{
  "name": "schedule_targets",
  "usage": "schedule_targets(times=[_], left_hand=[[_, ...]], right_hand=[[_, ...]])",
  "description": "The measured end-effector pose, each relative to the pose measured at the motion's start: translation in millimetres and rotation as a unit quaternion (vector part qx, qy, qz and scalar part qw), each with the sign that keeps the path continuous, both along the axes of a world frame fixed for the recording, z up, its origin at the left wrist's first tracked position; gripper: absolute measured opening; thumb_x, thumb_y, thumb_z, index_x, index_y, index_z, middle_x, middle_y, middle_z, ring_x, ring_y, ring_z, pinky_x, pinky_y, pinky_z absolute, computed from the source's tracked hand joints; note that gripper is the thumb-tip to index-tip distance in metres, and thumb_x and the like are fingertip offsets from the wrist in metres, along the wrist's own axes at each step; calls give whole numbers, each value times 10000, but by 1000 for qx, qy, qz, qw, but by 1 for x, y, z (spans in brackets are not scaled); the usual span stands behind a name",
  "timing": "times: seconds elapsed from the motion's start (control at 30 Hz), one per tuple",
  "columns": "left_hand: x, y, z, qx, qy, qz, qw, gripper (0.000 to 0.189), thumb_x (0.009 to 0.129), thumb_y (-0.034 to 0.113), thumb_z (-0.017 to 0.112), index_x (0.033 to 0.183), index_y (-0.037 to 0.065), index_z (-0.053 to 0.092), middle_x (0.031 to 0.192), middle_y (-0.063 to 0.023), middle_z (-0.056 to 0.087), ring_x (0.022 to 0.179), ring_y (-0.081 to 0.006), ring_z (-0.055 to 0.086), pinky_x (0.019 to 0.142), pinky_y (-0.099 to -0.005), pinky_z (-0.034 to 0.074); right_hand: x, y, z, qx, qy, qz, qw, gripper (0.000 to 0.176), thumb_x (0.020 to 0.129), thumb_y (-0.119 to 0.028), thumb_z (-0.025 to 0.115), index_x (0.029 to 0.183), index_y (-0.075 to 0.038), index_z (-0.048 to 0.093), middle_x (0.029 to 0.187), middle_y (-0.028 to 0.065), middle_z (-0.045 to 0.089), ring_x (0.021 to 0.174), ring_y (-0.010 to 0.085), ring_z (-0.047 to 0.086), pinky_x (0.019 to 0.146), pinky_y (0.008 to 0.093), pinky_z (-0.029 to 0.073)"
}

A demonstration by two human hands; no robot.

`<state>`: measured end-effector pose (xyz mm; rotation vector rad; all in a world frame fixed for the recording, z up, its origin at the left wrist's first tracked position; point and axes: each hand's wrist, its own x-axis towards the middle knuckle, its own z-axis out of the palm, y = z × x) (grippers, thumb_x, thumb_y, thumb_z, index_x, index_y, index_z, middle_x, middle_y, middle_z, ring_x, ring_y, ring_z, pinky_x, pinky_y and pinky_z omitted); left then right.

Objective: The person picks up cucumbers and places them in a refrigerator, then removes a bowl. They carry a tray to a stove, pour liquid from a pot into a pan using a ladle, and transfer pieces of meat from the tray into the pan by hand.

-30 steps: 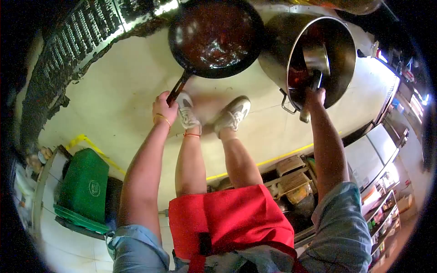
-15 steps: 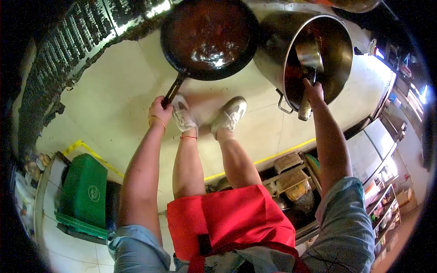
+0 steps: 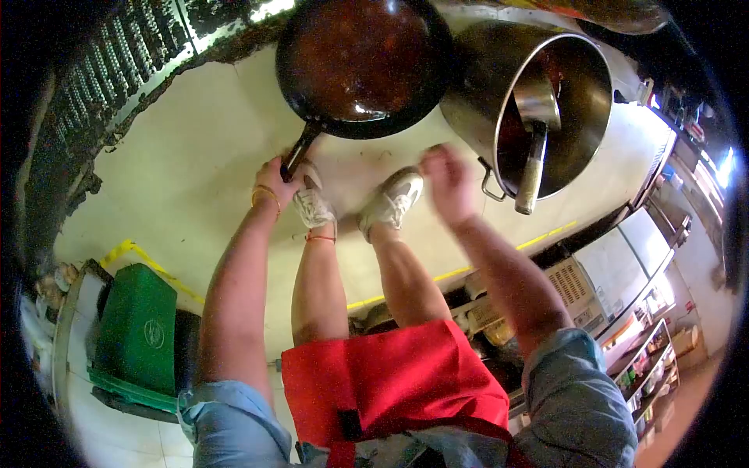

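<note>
A dark wok (image 3: 359, 66) with reddish-brown liquid in it is at the top centre of the head view. My left hand (image 3: 275, 184) is wrapped round its handle. To the wok's right, a tall metal stockpot (image 3: 476, 70) stands tilted in the view, its mouth facing me. A large ladle (image 3: 534, 148) leans inside, its handle sticking out over the rim. My right hand (image 3: 449, 179) is between wok and pot, apart from both; motion smears its fingers. The bottom of the pot is hard to make out.
A blackened grate (image 3: 117, 82) lies at the upper left. At the lower left stands a green bin (image 3: 139, 331). A white cabinet (image 3: 624, 257) and a shelf rack (image 3: 655, 374) are on the right. Yellow tape (image 3: 452, 273) marks the floor behind my legs.
My right hand has let go of the ladle and moved left, towards the wok. The ladle stays in the pot. My left hand keeps its hold on the wok handle.
</note>
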<state>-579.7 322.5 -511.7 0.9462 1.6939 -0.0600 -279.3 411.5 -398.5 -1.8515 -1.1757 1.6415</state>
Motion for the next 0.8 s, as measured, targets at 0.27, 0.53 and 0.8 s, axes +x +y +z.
schedule_targets(times=[0.27, 0.53, 0.8], left_hand=[[37, -29, -13, 1, 64, -3, 998, 384, 763, 360, 626, 1022, 78, 595, 933, -180, 653, 865, -370, 618, 733, -433, 494], [64, -74, -45, 55, -17, 178, 982, 455, 786, 381, 610, 1140, 98, 562, 928, -160, 659, 860, -368, 618, 711, -419, 496], [86, -66, 8, 62, -20, 196, 978, 484, 798, 412, 599, 1173, 110, 550, 883, -189, 653, 831, -389, 613, 690, -421, 488]], right_hand=[[-164, -75, -154, -272, 194, -219, 917, 229, 831, -210, 649, 897, 0, 586, 767, 70, 601, 693, 150, 565, 658, 293, 461], [-181, -59, -129, -278, 7, -321, 905, 237, 774, -215, 641, 741, -13, 521, 574, 52, 500, 484, 171, 488, 457, 325, 401], [-178, -60, -100, -270, -5, -283, 920, 219, 734, -198, 636, 690, -11, 532, 557, 34, 498, 442, 139, 457, 414, 304, 370]])
